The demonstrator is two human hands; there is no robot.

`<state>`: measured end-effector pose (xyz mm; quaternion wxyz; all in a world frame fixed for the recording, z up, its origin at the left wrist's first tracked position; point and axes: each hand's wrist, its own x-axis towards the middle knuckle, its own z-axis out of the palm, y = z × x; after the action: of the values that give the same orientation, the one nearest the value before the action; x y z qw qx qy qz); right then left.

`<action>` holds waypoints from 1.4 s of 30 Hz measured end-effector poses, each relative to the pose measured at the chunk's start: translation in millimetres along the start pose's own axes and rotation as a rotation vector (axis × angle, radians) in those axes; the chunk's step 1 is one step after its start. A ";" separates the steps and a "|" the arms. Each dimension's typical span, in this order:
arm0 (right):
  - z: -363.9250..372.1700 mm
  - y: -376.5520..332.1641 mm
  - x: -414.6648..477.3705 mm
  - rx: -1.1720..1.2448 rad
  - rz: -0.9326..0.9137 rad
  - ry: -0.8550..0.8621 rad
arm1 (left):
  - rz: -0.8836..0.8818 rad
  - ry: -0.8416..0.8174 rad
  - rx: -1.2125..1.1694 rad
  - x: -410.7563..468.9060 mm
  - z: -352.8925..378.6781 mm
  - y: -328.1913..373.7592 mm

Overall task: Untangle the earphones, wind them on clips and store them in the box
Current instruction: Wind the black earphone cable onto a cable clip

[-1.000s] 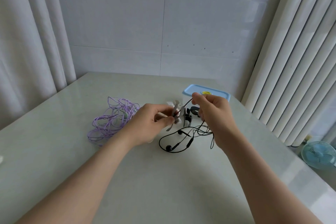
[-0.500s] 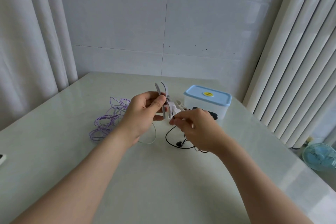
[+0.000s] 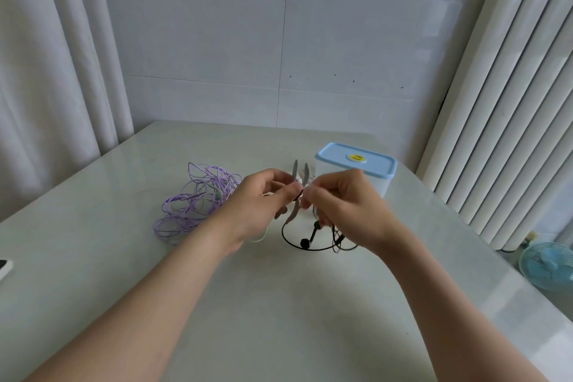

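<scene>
Head camera: the left hand point(image 3: 260, 205) is gripping the grey clip point(image 3: 306, 173), fingers curled round it, its prongs sticking up toward twelve o'clock. The right hand point(image 3: 344, 211) is meeting it from three o'clock and pinching the cord of the black earphones point(image 3: 305, 243) right against the clip. The rest of that cord is hanging down in a loose loop at six o'clock of the fingertips, one earbud dangling just above the table point(image 3: 279, 304).

This looks like the start of winding. To do it well, the left hand should be holding the clip steady while the right feeds the cord in even turns under light tension, letting the slack slide through the fingers so the earbud is not snagging.

The purple earphones point(image 3: 198, 198) are lying in a tangled heap at nine o'clock of the left hand, not yet wound. The box point(image 3: 372, 164) is standing at one o'clock of the right hand, lid on, so it needs opening before storing.
</scene>
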<state>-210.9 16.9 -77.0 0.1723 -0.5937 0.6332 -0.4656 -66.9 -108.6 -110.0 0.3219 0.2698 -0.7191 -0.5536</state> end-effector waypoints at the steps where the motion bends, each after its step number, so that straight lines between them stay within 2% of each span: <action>1: -1.8 1.2 1.4 0.031 0.018 0.101 | -0.005 -0.028 -0.016 -0.6 0.5 1.7; 4: -6.5 5.5 6.1 0.128 0.040 0.309 | 0.053 -0.117 -0.060 -3.5 -0.3 6.1; 8: -9.6 5.5 7.1 0.165 0.081 0.394 | 0.128 -0.261 0.281 -6.0 -3.2 2.8; 10: -12.6 5.7 7.8 0.203 0.148 0.448 | 0.113 -0.259 0.310 -5.9 -2.3 0.3; 14: -21.7 16.7 13.1 0.346 0.253 0.584 | 0.100 -0.274 0.083 -5.6 -3.0 6.5; 16: -24.7 26.8 15.1 0.217 0.265 0.683 | 0.105 -0.259 -0.057 -4.9 -6.9 10.3; 19: -25.8 32.7 13.0 -0.147 0.194 0.748 | 0.095 -0.211 -0.354 -4.0 -9.4 13.8; 22: -22.7 35.5 10.5 -0.533 0.220 0.652 | 0.099 -0.160 -0.474 -3.1 -8.8 13.3; 24: -19.2 35.5 8.9 -0.762 0.299 0.452 | 0.107 -0.143 -0.471 -2.2 -9.2 11.0; 26: -14.2 33.7 6.2 -0.929 0.298 0.258 | 0.105 -0.130 -0.457 -1.8 -9.0 9.7; 28: -10.0 32.2 4.2 -0.985 0.206 0.170 | 0.081 -0.107 -0.440 -2.2 -8.7 10.2; 30: -5.2 27.4 3.6 -0.892 0.114 0.172 | 0.054 -0.086 -0.405 -2.8 -8.2 11.3; 34: 1.4 11.3 3.3 -0.434 0.008 0.353 | 0.018 -0.069 -0.341 -3.3 -7.1 11.9; 38: 11.8 9.0 2.4 -0.348 -0.180 0.287 | 0.000 -0.165 -0.346 -4.8 -6.0 13.8; 40: 13.7 10.6 2.9 -0.230 -0.132 0.237 | -0.009 -0.189 -0.399 -5.5 -6.3 14.7; 42: 13.8 11.5 4.8 -0.111 -0.046 0.258 | -0.008 -0.190 -0.448 -5.4 -6.2 14.6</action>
<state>-208.2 5.6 -91.5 0.0457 -0.5519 0.6612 -0.5062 -59.2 -104.9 -95.5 0.3024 0.1411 -0.6043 -0.7235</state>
